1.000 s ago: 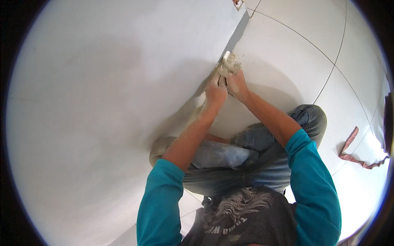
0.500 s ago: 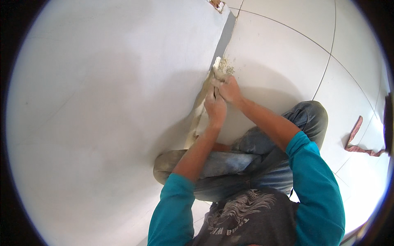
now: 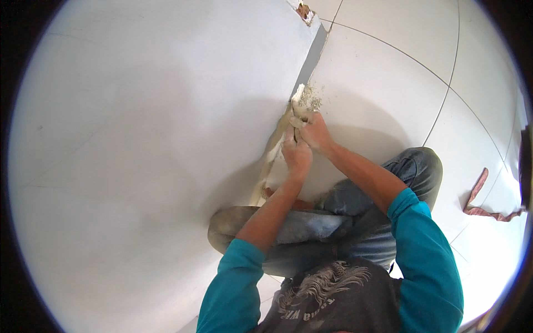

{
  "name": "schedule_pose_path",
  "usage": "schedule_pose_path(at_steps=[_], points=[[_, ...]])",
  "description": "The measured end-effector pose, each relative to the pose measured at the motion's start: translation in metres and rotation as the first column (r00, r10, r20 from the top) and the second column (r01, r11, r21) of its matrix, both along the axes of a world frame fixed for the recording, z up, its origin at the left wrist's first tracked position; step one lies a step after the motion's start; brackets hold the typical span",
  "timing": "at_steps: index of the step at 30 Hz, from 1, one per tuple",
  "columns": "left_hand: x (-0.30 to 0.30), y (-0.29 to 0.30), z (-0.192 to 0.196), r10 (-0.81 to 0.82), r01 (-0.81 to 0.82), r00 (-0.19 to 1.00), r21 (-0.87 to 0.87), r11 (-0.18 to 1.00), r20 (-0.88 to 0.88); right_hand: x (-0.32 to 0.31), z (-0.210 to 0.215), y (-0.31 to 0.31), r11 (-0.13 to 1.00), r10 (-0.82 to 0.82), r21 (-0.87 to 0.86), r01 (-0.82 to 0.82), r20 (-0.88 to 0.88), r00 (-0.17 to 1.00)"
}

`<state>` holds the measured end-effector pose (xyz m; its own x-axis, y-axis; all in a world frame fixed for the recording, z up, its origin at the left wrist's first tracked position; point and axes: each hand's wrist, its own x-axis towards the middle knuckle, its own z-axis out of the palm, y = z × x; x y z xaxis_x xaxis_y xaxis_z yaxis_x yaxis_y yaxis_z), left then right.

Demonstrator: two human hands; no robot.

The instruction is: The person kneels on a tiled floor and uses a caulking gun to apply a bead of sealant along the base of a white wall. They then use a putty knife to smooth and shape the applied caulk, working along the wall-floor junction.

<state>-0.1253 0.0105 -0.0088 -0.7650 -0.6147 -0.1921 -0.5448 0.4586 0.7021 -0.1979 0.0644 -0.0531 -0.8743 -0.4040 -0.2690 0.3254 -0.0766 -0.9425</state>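
Observation:
Low against the white wall (image 3: pixel 139 122), both my hands are together over the joint with the floor. My left hand (image 3: pixel 298 154) is closed, nearer to me, its fingers against a narrow dark gap. Just beyond and to its right, my right hand (image 3: pixel 316 133) is closed too, touching the left one. What they grip is mostly hidden by the fingers. A rough, pale brownish strip (image 3: pixel 270 158) runs along the wall base past my hands. At its far end, beyond my fingers, lie a whitish broken piece (image 3: pixel 300 90) and greenish-grey crumbs (image 3: pixel 315 102).
A grey band (image 3: pixel 311 58) continues along the wall base to a chipped brown corner (image 3: pixel 304 12). Large pale floor tiles (image 3: pixel 383 72) spread to the right. A reddish cloth strip (image 3: pixel 478 194) lies there. My bent legs (image 3: pixel 311 222) are folded close to the wall.
The whole view has shifted slightly, so wall, floor and hands sit a little lower. Both hands stay closed together at the wall base.

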Motion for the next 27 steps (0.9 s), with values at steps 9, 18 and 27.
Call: schedule_pose_path(at_steps=[9,18,27], points=[[-0.0018,-0.0030,-0.0042,-0.060,0.059,0.997,-0.029,0.998,-0.038,-0.0003,0.0006,0.0004,0.999,-0.006,0.037,0.007,-0.045,0.999],[-0.0072,-0.0016,-0.0027,-0.039,0.039,0.999,0.015,0.999,0.006,-0.0042,-0.0001,0.0048,0.997,0.043,0.067,-0.045,0.033,0.999],[0.0002,0.0044,-0.0034,0.011,-0.010,1.000,0.023,1.000,-0.028,-0.0002,-0.0023,0.0017,0.998,0.046,0.032,-0.047,0.039,0.998]])
